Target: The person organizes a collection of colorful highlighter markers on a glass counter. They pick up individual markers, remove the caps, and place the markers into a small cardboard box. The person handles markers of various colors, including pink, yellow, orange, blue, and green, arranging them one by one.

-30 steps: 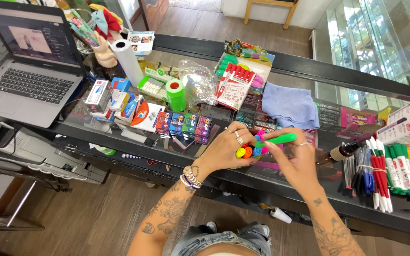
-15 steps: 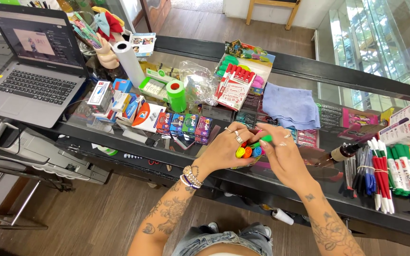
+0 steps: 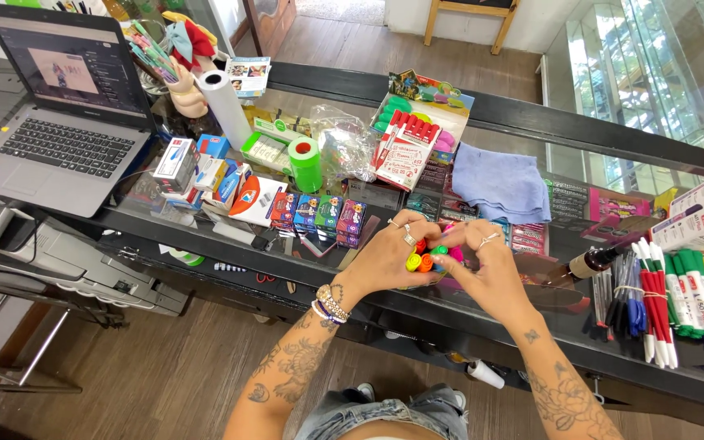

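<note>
Near the front edge of the glass counter (image 3: 531,130), the left hand (image 3: 389,257) and right hand (image 3: 490,273) close together around a small bunch of highlighters (image 3: 427,257), yellow, orange, green and pink caps showing between them. The fingers of both hands curl and press inward on the bunch, tips nearly meeting above it. The gathering looks mostly done; nothing visibly binds the bunch yet. Bundled markers (image 3: 670,293) lie by the right edge, a blue cloth (image 3: 503,183) behind the hands.
</note>
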